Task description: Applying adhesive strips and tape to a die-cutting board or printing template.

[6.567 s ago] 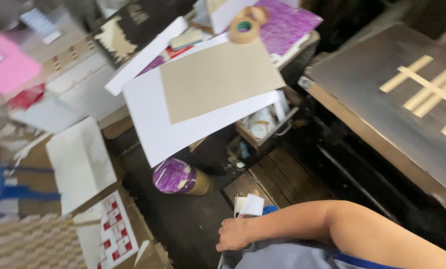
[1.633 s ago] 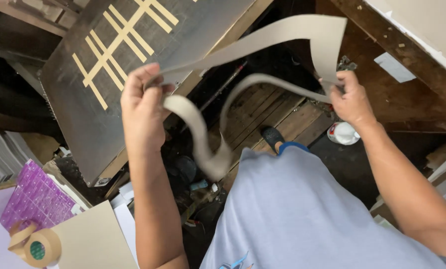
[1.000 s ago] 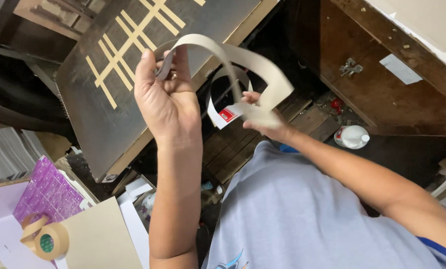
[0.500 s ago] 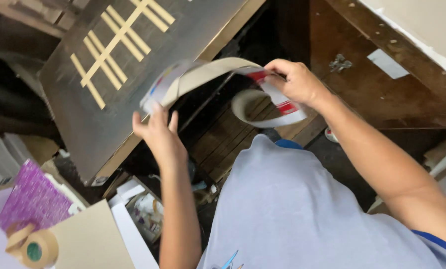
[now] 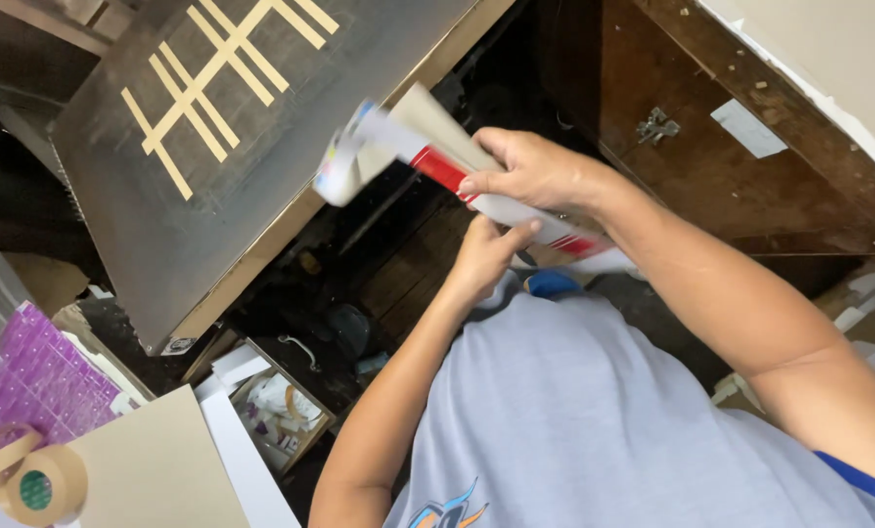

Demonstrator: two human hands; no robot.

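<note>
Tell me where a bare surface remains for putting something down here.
The dark board is bare around its tape strips. The tan card beside the tape roll is free too. The floor below, with the open box, is crowded. Both hands hold the folded cardboard.

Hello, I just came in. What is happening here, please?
A person in a grey shirt holds a long folded card sheet, white with red printing, in both hands over a dark work area. The right hand grips it from above, and the left hand supports it from below. Beside them stands a dark board with tan tape strips, and a tape roll lies at the lower left.
</note>
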